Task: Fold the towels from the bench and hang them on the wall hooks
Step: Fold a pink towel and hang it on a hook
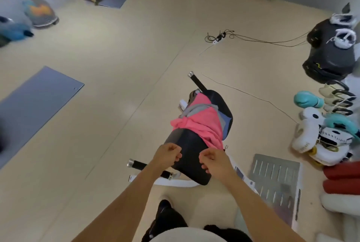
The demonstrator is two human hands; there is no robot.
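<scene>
Grey mat (37, 93), floor cables (220, 36)

Single head-worn wide-angle view, looking steeply forward and down from standing height over the person's own forearms, with the left hand (169, 154) and right hand (213, 161) close below the lens at lower centre. The padded table (190, 150) runs away from the viewer just beyond the hands, and the floor (116, 56) fills most of the frame, bending toward the edges. A mat (37, 103) lies far left and a punching bag (329, 53) far right; no second view is present.
</scene>
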